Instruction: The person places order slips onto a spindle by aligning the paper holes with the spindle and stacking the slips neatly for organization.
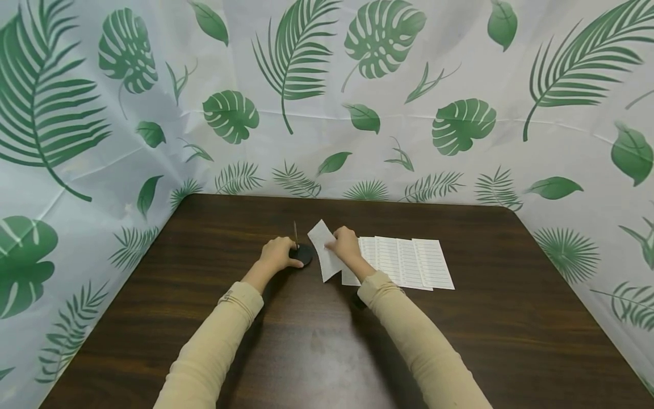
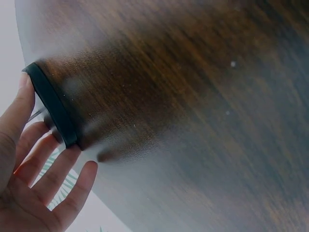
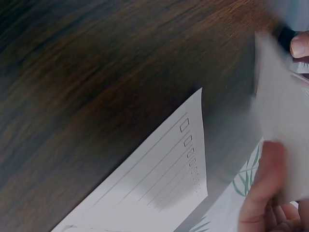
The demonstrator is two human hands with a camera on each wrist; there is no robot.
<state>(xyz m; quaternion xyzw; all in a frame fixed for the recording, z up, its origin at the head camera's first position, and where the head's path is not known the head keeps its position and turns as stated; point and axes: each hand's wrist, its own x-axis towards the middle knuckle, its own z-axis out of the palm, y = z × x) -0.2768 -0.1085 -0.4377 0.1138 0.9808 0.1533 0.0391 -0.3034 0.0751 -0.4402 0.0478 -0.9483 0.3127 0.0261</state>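
Note:
My left hand [image 1: 276,254] grips a bill spike by its round black base [image 1: 305,257], which stands on the table. From the base a thin metal spike [image 1: 295,230] points up. The left wrist view has the thumb at one edge of the base [image 2: 55,108] and fingertips at the opposite edge. To the right, my right hand [image 1: 346,244] pinches a white paper slip [image 1: 319,234], tilted and slightly bent, close beside the spike. The slip [image 3: 285,106] is blurred in the right wrist view. Printed checklist sheets [image 1: 401,261] lie overlapping just right of that hand.
A dark wood table [image 1: 306,346] holds everything. A black object [image 1: 359,300] is partly hidden beneath the right forearm. White cloth with green leaf prints [image 1: 327,136] hangs behind and at both sides. One checklist sheet [image 3: 164,164] shows rows of lines and small boxes.

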